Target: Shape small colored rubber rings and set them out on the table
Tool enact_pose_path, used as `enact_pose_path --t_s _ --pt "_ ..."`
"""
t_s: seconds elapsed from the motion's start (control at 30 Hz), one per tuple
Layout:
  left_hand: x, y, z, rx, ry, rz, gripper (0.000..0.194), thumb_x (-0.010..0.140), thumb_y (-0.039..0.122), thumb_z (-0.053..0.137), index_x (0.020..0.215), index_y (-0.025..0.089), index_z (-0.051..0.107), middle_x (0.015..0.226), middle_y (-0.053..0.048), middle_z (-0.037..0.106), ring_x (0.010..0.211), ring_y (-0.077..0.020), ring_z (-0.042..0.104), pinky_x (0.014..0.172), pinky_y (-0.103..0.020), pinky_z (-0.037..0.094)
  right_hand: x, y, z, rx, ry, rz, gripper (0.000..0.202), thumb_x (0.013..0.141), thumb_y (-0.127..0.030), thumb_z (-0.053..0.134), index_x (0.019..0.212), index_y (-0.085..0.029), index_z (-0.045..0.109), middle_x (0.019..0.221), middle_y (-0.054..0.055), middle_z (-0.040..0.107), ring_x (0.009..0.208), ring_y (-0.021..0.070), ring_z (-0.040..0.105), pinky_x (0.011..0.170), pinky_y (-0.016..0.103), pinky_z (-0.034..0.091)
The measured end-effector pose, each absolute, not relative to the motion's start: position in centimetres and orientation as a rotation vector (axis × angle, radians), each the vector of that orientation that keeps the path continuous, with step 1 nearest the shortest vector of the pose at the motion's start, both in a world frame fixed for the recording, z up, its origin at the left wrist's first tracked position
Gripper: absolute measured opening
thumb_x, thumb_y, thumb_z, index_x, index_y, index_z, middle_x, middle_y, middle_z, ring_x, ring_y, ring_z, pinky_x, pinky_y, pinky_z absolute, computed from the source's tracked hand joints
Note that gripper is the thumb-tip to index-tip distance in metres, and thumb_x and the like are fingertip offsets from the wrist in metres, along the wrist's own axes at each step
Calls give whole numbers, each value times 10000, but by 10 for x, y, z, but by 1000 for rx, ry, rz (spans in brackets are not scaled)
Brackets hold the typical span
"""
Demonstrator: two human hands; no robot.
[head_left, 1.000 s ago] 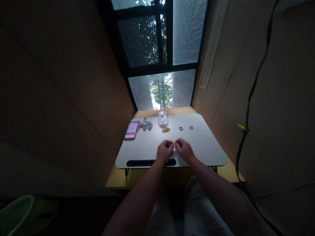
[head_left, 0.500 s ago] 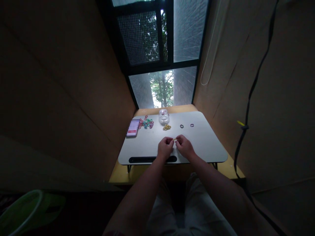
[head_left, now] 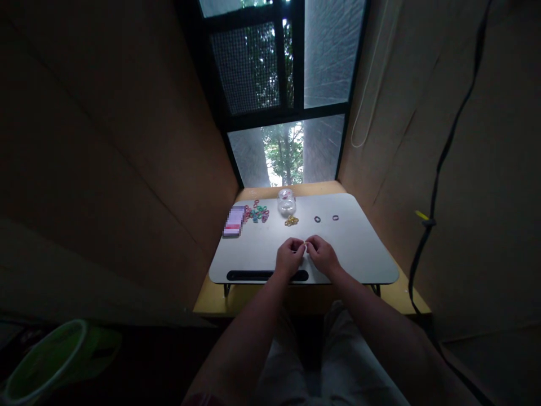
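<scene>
Over the front of the white lap table [head_left: 249,254], my left hand [head_left: 289,257] and my right hand [head_left: 323,255] meet fingertip to fingertip. Both are closed in a pinch on a small yellow hair tie [head_left: 305,243], mostly hidden by the fingers. Just beyond them lies a little pile of yellow hair ties [head_left: 291,221]. A dark hair tie [head_left: 317,219] and a purple hair tie [head_left: 335,217] lie singly to the right. Red, green and purple hair ties [head_left: 258,213] form a loose heap at the back left.
A clear plastic container [head_left: 287,206] stands at the back of the table, by the window. A phone [head_left: 234,220] lies at the left edge. Along the front runs a black slot [head_left: 249,275]. A green basket [head_left: 46,361] is on the floor at left; a black cable [head_left: 448,135] hangs at right.
The whole view has shifted slightly, so everything appears a little further right. My hands stay together on the yellow hair tie, of which less shows now.
</scene>
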State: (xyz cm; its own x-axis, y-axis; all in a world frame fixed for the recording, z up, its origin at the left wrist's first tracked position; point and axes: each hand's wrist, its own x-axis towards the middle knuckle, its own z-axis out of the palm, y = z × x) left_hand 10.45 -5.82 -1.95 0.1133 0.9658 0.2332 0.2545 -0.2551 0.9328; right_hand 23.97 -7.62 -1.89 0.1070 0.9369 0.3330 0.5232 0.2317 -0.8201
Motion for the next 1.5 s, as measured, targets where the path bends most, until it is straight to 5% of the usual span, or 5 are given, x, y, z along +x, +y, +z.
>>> enact_pose_path --t_s 1.1,1.5 --pt "100 -45 -16 1774 1209 1073 122 800 277 575 834 185 646 801 -23 678 716 -125 605 688 -258 467 242 -63 -22 -1475 -1549 539 155 821 -334 504 801 -201 582 695 1 619 624 146 556 600 259 405" --pt "66 24 -18 1653 1420 1204 170 788 262 582 897 166 671 807 -43 684 709 -139 606 696 -276 488 236 -59 -19 -1595 -1605 438 129 805 -299 507 785 -211 600 657 -13 603 582 127 521 568 243 350"
